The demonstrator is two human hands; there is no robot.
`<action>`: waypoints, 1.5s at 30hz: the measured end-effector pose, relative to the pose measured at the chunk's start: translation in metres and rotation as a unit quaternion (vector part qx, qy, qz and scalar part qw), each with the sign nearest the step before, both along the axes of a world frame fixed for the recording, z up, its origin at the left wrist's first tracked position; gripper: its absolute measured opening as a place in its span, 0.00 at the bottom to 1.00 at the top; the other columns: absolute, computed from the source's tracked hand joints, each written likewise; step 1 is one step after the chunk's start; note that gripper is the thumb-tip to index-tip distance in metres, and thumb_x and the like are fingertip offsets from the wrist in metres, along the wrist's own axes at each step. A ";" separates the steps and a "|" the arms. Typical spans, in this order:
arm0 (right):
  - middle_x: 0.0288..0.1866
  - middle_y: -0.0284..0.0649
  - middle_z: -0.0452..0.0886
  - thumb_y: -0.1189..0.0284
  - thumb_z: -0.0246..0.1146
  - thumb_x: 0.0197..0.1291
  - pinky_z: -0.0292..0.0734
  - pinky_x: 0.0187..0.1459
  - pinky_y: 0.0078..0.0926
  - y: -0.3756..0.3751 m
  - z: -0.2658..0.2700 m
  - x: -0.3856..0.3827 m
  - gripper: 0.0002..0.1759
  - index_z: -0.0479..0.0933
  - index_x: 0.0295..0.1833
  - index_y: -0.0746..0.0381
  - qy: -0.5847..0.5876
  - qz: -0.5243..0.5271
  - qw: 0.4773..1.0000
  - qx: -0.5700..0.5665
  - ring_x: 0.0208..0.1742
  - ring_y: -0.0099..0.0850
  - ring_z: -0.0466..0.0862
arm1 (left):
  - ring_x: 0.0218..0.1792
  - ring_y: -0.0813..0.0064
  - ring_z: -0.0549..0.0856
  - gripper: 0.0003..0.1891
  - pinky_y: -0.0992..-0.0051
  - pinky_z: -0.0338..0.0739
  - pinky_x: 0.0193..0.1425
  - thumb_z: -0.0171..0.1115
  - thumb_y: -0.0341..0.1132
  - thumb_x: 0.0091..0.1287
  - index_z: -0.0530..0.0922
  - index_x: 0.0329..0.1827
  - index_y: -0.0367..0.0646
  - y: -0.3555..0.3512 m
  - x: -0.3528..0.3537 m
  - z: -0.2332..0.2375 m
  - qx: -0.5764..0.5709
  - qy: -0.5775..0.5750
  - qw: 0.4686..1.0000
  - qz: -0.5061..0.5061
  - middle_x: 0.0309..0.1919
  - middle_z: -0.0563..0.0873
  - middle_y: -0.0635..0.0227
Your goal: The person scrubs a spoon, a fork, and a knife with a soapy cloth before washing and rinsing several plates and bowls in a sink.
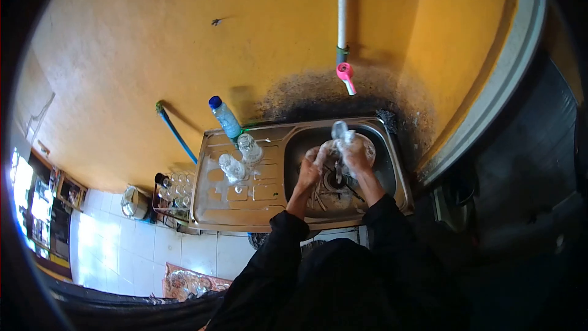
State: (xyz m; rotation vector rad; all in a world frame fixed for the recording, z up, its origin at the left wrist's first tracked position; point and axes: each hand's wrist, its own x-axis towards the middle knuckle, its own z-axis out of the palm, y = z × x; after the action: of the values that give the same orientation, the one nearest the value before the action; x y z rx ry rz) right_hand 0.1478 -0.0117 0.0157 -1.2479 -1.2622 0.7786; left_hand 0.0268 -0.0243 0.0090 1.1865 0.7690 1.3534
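Note:
Over the basin of a metal sink (245, 216), my left hand (311, 167) and my right hand (355, 156) are close together, both with white suds on them. My right hand is closed around a soapy glass (339, 129), whose rim points up toward the wall. My left hand's fingers are curled beside it; what they hold, if anything, is too small to tell. Below the hands, utensils (318, 199) lie in the basin, and a round dish (369, 150) shows partly behind my right hand. Two sudsy glasses (250, 149) (232, 168) are on the drainboard to the left.
A blue-capped bottle (226, 117) stands at the drainboard's back edge. Above the basin hangs a pink tap (345, 76) on a white pipe. A blue hose (177, 133) comes from the wall. At the left, a rack of glasses (177, 190) stands near a bucket (135, 202).

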 end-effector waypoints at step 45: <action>0.18 0.36 0.71 0.80 0.50 0.45 0.66 0.18 0.22 0.001 0.013 -0.011 0.04 0.71 0.27 0.65 0.254 0.129 0.958 -0.011 0.16 0.24 0.70 | 0.36 0.53 0.75 0.10 0.64 0.69 0.38 0.46 0.30 0.48 0.75 0.28 0.36 -0.028 -0.139 -0.039 0.042 0.446 0.872 0.198 0.28 0.77 0.47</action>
State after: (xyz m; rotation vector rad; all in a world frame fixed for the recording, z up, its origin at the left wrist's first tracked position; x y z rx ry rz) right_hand 0.1369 -0.0107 0.0288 -0.8285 -0.9965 1.2171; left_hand -0.1118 -0.0524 -0.0299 1.8211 1.6947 1.1137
